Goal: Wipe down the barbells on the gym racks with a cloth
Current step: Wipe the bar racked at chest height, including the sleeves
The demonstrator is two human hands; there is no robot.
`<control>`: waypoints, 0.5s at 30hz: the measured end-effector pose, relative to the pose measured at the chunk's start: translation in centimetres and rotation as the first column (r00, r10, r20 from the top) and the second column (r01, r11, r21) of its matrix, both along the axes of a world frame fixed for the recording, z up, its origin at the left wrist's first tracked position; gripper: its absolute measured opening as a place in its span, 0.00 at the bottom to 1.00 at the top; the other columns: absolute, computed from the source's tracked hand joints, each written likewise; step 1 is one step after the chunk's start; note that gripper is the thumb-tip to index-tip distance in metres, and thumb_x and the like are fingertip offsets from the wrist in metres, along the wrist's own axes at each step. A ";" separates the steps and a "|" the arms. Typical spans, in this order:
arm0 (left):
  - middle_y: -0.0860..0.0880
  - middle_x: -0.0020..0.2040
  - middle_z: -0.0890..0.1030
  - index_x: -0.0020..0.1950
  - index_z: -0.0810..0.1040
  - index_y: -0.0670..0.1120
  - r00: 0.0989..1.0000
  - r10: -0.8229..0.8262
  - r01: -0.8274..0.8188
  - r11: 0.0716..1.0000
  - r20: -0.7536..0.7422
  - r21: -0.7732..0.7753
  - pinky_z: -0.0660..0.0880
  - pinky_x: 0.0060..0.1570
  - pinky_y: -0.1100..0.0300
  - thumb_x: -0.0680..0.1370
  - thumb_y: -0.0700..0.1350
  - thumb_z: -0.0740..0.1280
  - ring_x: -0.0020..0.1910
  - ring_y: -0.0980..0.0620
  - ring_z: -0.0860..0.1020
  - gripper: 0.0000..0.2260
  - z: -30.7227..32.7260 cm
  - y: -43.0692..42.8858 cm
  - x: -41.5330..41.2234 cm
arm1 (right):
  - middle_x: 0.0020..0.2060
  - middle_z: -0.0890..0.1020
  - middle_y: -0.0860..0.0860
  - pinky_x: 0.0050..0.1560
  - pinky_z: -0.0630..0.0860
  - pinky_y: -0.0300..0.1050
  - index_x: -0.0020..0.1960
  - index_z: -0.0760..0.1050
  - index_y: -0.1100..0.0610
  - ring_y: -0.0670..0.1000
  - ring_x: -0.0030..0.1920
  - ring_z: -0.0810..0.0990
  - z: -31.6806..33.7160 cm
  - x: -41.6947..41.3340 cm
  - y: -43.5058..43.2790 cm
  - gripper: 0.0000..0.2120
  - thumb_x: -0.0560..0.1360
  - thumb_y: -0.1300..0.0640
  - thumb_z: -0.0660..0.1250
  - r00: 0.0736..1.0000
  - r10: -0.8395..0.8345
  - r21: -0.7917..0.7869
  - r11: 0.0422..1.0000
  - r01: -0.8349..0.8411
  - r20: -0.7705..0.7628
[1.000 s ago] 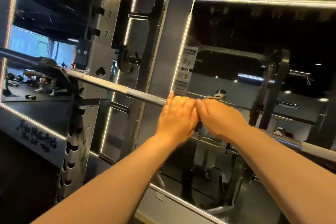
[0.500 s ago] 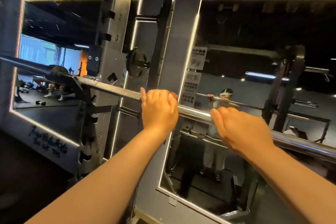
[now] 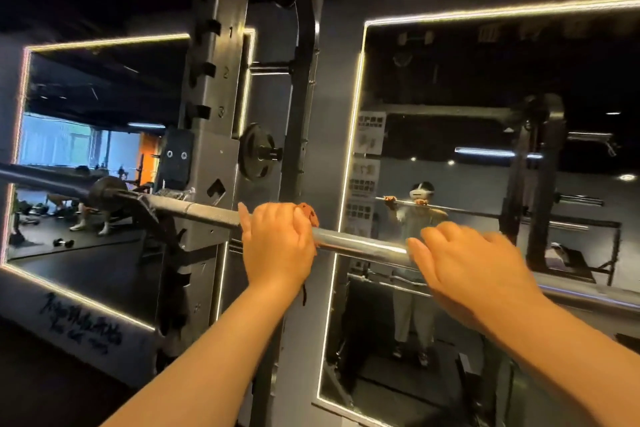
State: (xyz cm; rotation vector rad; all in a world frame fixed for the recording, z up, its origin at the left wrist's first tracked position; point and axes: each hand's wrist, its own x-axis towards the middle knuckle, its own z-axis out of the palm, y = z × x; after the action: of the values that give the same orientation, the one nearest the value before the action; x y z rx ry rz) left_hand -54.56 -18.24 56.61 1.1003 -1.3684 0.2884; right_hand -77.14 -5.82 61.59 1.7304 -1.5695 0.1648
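At far left, a light-edged mirror (image 3: 86,156) hangs on the wall. Across it runs the barbell (image 3: 360,246), resting in a hook on the rack post (image 3: 211,121), where a small weight plate (image 3: 254,152) sits on a peg. Right of the post, the left hand (image 3: 277,246) clenches an orange cloth (image 3: 309,212) around the barbell. Further right, the right hand (image 3: 464,263) curls its fingers over the barbell, in front of a second mirror (image 3: 485,87) that reflects the person.

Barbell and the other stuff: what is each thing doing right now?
Barbell: resting across the rack.
Orange cloth: bunched round the bar, mostly covered by fingers.
Left hand: gripping that cloth round the bar.
Right hand: fingers curled over the bare bar.
Weight plate: hanging on a rack peg.
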 end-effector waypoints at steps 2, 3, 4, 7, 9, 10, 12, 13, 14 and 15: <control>0.55 0.46 0.77 0.44 0.75 0.53 0.995 -0.093 0.094 0.995 0.031 -0.035 0.49 0.79 0.40 0.84 0.47 0.56 0.56 0.52 0.75 0.12 -0.8 0.7 -1.9 | 0.63 0.75 0.49 0.63 0.73 0.54 0.69 0.66 0.47 0.53 0.65 0.74 0.2 2.1 -1.6 0.26 0.83 0.44 0.36 0.998 0.064 -0.019 0.998 -0.064 -0.015; 0.54 0.51 0.78 0.50 0.77 0.51 0.986 -0.149 0.152 0.987 0.075 -0.045 0.49 0.79 0.40 0.85 0.49 0.54 0.63 0.51 0.74 0.13 -1.4 1.1 -2.5 | 0.64 0.75 0.50 0.64 0.73 0.55 0.71 0.66 0.48 0.54 0.66 0.74 0.2 3.2 -2.4 0.21 0.85 0.45 0.42 0.995 0.103 -0.021 0.994 -0.103 -0.013; 0.53 0.57 0.78 0.58 0.78 0.51 0.974 -0.190 0.198 0.979 0.124 -0.051 0.49 0.80 0.41 0.86 0.52 0.51 0.70 0.50 0.71 0.17 -2.1 1.3 -2.7 | 0.64 0.75 0.50 0.65 0.73 0.56 0.71 0.66 0.48 0.55 0.67 0.74 0.2 4.3 -2.9 0.18 0.86 0.47 0.46 0.992 0.130 -0.024 0.991 -0.129 0.007; 0.54 0.69 0.74 0.72 0.71 0.53 0.947 -0.185 0.199 0.980 0.262 -0.029 0.49 0.81 0.45 0.86 0.58 0.44 0.78 0.52 0.60 0.23 -3.1 1.1 -1.0 | 0.61 0.75 0.51 0.60 0.76 0.55 0.69 0.67 0.50 0.56 0.64 0.75 -0.6 6.2 -3.6 0.15 0.87 0.50 0.49 0.986 0.163 -0.011 0.987 -0.163 0.028; 0.53 0.67 0.75 0.71 0.72 0.52 0.942 -0.113 0.130 0.991 0.317 -0.032 0.52 0.80 0.44 0.86 0.55 0.49 0.75 0.53 0.64 0.19 -2.9 0.5 0.7 | 0.58 0.74 0.52 0.54 0.79 0.53 0.70 0.65 0.51 0.56 0.59 0.77 -0.9 6.0 -3.5 0.14 0.87 0.50 0.51 0.983 0.179 0.002 0.984 -0.180 0.046; 0.53 0.62 0.78 0.66 0.76 0.52 0.944 -0.070 0.080 0.997 0.322 -0.019 0.54 0.79 0.43 0.86 0.54 0.52 0.69 0.54 0.69 0.17 -2.2 0.1 1.4 | 0.57 0.74 0.52 0.52 0.79 0.53 0.71 0.64 0.51 0.56 0.57 0.78 -0.9 5.8 -3.4 0.14 0.86 0.51 0.52 0.980 0.195 0.007 0.981 -0.196 0.050; 0.53 0.49 0.80 0.50 0.78 0.52 0.946 -0.010 -0.027 0.994 0.325 0.110 0.55 0.78 0.43 0.84 0.53 0.52 0.53 0.54 0.74 0.15 0.5 -0.3 2.3 | 0.56 0.74 0.52 0.49 0.79 0.52 0.72 0.64 0.51 0.56 0.54 0.78 -0.8 5.7 -3.3 0.16 0.86 0.49 0.51 0.977 0.208 0.007 0.978 -0.208 0.053; 0.53 0.45 0.80 0.45 0.77 0.52 0.936 -0.001 -0.076 0.976 0.352 0.205 0.53 0.79 0.43 0.83 0.52 0.51 0.49 0.53 0.75 0.17 2.0 -0.3 2.5 | 0.55 0.74 0.52 0.48 0.79 0.52 0.72 0.64 0.51 0.56 0.53 0.79 -0.9 5.9 -3.3 0.16 0.86 0.49 0.51 0.976 0.210 0.001 0.978 -0.211 0.053; 0.53 0.44 0.80 0.43 0.78 0.53 0.913 -0.003 -0.127 0.948 0.408 0.291 0.49 0.79 0.43 0.84 0.51 0.50 0.49 0.51 0.77 0.18 3.3 -0.1 2.5 | 0.54 0.75 0.52 0.48 0.79 0.51 0.72 0.64 0.51 0.57 0.53 0.79 -0.9 6.0 -3.4 0.16 0.86 0.48 0.51 0.977 0.208 -0.005 0.978 -0.208 0.054; 0.52 0.45 0.80 0.44 0.79 0.54 0.873 0.010 -0.193 0.925 0.488 0.326 0.48 0.79 0.42 0.84 0.50 0.51 0.50 0.49 0.78 0.18 4.2 0.0 2.4 | 0.54 0.75 0.53 0.47 0.79 0.51 0.71 0.65 0.52 0.57 0.53 0.79 -1.0 6.2 -3.5 0.16 0.87 0.48 0.51 0.976 0.209 -0.015 0.978 -0.209 0.058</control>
State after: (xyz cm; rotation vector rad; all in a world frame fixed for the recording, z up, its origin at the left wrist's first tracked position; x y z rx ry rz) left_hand -52.17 -18.23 60.80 1.4838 -1.8615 0.4158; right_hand -70.97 -9.27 60.56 1.8976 -1.4231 0.3302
